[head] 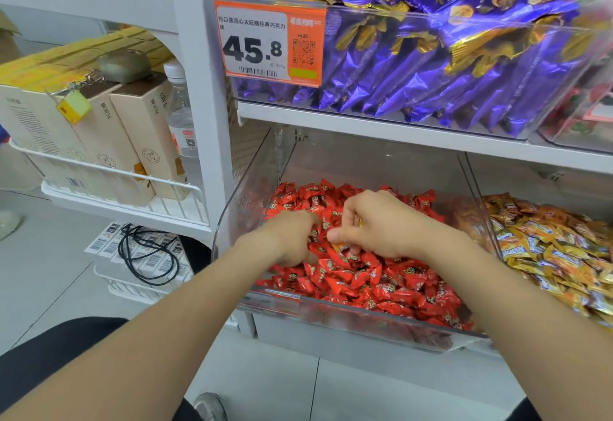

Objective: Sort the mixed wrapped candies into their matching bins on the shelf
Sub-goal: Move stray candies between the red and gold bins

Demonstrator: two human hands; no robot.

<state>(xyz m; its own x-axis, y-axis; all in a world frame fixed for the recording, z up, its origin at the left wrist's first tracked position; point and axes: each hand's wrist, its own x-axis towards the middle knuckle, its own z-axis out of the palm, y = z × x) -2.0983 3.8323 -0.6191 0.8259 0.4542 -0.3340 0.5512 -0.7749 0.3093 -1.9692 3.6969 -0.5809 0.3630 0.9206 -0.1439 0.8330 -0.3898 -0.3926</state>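
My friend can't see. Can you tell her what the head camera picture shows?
Two hands dig in a clear bin of red wrapped candies: the left hand reaches into the pile, the right hand pinches a yellow piece. Yellow-orange candies lie to the right, purple packets above.

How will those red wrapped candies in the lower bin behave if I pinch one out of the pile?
Probably light and small: many red candies heap loosely in the clear bin. Glossy wrappers look slippery, so neighbours may slide. Crimped ends likely flex, offering a pinch point.
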